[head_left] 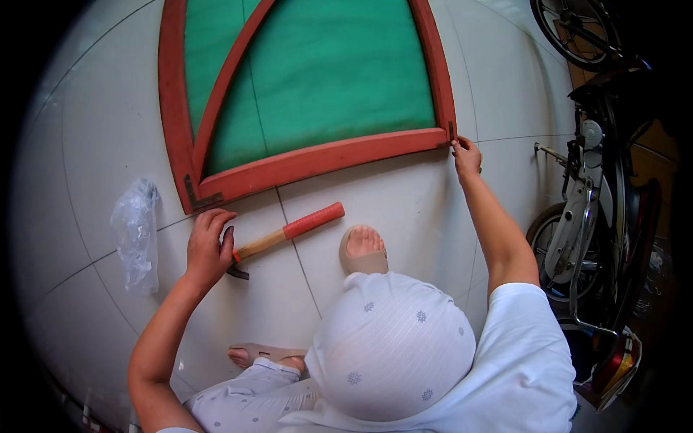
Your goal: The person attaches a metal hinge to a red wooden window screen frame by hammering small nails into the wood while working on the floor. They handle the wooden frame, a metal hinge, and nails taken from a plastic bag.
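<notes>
Short of the red frame (325,159), a hammer (289,231) lies on the floor (281,310). My left hand (206,251), fingers loosely curled, is at its head, near the frame's left corner; whether it grips, I cannot tell. Left of that corner lies a clear bag (136,242). My right hand (468,157) touches the frame's near right corner, fingertips together; what they pinch, I cannot tell. Green sheeting (339,79) spans the frame.

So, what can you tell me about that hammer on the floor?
The hammer has a ribbed red grip, a wooden-looking shaft, an orange-red band and a dark, metal-looking head with a curved end. It lies aslant on the pale tiled floor, grip toward the picture's upper right. The left hand is at its head; whether they touch is unclear.
</notes>
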`<state>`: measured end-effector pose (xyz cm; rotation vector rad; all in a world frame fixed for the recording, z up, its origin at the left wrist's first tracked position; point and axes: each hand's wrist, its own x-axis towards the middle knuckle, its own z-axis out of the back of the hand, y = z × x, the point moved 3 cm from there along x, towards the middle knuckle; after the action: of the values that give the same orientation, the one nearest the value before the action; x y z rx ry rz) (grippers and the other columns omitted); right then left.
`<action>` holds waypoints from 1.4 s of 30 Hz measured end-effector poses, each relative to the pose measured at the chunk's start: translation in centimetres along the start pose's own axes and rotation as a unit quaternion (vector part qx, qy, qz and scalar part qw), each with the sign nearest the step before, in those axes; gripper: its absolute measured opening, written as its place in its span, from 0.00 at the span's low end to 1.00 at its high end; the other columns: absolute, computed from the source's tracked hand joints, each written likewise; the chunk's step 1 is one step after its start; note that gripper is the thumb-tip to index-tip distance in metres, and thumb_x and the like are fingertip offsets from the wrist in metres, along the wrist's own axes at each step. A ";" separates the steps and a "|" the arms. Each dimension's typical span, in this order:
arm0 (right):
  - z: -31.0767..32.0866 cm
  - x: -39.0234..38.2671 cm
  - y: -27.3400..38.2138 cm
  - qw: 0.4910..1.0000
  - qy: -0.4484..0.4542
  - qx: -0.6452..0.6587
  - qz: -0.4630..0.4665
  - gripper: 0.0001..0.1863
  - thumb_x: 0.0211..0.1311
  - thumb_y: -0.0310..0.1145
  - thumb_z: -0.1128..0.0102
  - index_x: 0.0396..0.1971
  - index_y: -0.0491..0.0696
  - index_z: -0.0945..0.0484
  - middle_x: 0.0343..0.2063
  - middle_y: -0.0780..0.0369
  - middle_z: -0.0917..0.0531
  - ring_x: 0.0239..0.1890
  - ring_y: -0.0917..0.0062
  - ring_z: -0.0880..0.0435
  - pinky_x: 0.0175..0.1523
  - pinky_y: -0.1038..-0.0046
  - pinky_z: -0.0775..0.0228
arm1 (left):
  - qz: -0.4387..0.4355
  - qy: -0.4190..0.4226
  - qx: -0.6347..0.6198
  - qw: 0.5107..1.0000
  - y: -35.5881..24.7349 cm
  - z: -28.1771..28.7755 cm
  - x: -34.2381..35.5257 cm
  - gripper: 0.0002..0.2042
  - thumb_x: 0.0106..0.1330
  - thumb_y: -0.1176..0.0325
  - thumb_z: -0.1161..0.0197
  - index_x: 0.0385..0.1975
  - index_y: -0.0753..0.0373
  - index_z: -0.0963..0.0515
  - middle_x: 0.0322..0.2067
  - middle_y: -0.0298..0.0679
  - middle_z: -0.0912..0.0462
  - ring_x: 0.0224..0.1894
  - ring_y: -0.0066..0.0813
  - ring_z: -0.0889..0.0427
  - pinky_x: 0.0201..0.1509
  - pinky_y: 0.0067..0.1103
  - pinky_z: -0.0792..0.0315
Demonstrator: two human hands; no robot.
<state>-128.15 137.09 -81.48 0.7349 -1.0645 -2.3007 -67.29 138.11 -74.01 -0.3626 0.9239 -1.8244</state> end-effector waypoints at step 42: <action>-40.5 -46.6 26.0 0.477 0.624 -0.217 0.580 0.13 0.51 0.18 0.46 0.39 0.40 0.27 0.42 0.50 0.24 0.44 0.55 0.22 0.47 0.61 0.28 | 0.282 -0.281 -0.204 0.894 4.7 16.1 -11.9 0.12 0.59 0.67 0.42 0.40 0.65 0.26 0.35 0.42 0.20 0.36 0.36 0.21 0.43 0.25 0.28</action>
<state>-62.31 130.35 -70.92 0.7738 -0.0087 -0.3602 -49.08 140.81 -64.92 -0.7496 0.8701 -0.9052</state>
